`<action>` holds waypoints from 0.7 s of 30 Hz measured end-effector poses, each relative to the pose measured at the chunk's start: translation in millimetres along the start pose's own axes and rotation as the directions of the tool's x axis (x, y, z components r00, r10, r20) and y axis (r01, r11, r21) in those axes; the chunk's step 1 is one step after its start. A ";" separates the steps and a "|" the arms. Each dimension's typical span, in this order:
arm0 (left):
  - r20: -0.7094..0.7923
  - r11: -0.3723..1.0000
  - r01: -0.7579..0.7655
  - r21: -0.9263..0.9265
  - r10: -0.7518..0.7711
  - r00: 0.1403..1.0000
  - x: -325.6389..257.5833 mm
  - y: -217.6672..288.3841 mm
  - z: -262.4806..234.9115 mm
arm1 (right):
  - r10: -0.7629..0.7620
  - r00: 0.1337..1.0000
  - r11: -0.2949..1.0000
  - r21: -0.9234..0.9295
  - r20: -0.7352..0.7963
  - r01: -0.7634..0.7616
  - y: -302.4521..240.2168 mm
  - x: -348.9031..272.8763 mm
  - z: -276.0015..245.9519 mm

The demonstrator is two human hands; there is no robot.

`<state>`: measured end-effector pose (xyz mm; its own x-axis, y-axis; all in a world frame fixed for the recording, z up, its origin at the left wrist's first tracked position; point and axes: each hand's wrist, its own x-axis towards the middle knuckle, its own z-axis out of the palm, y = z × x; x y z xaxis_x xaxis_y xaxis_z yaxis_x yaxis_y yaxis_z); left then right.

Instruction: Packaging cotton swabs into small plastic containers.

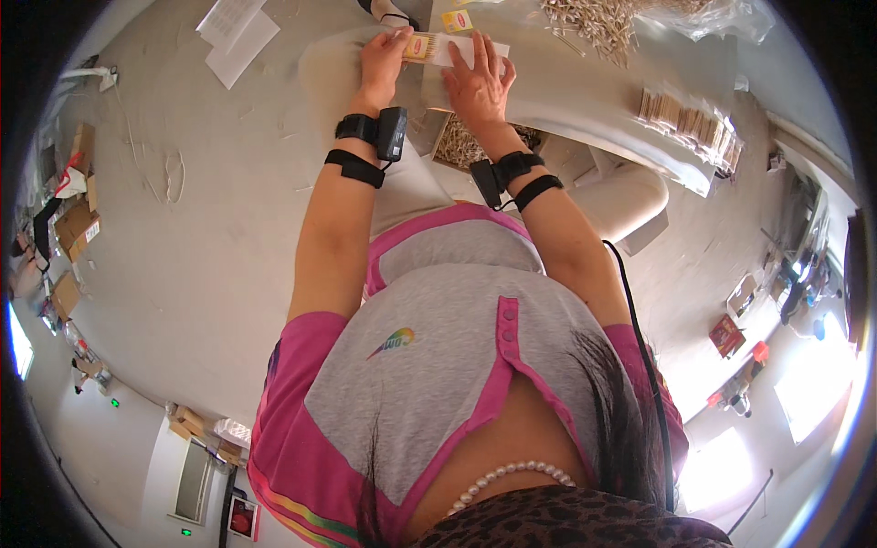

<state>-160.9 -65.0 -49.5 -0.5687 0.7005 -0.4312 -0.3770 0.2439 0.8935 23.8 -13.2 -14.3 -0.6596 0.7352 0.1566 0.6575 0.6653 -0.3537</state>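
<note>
Head view: the person sat at a pale, curved-edge table. Left hand was pinched on the end of a small bundle of thin light-wood sticks with a red-and-yellow paper label, which lay on the table top near its far edge. Right hand lay flat, fingers spread, pressing on a clear plastic sleeve w/ white backing just beside the bundle; bundle end appeared to meet the sleeve's mouth, exact overlap couldn't be told. Both wrists carried black straps w/ small black devices. A loose heap of the same wood sticks lay further right on the table, apart from the hands. A row of packed stick bundles in clear wrap sat near the table's right edge. An open box of sticks was below the right forearm.
</note>
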 end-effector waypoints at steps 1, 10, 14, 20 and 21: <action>-0.008 1.000 -0.008 0.028 0.008 1.000 2.7 -2.3 -2.6 | 0.003 1.000 1.000 0.004 -0.005 -0.003 0.0 -0.1 0.7; -0.075 0.997 -0.074 0.035 0.077 0.994 -1.9 5.4 10.2 | 0.011 0.999 0.999 -0.054 0.053 -0.008 -0.8 1.2 10.5; -0.054 0.997 -0.083 0.001 0.083 0.995 -7.2 8.5 12.6 | 0.048 0.997 0.999 -0.027 0.053 -0.047 -8.2 3.6 14.4; 0.002 0.995 -0.023 -0.095 0.023 1.000 -12.6 12.1 10.9 | 0.087 0.996 0.996 0.033 0.019 -0.088 -11.8 4.3 16.3; 0.003 0.996 -0.001 -0.090 0.001 1.000 -12.2 12.4 10.3 | 0.087 0.996 0.996 0.012 0.023 -0.087 -11.6 4.6 16.0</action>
<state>-151.1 -63.6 -31.8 -0.5668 0.7029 -0.4297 -0.4405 0.1822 0.8791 7.3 -19.6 -24.2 -0.6080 0.7870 0.1045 0.7080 0.5971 -0.3771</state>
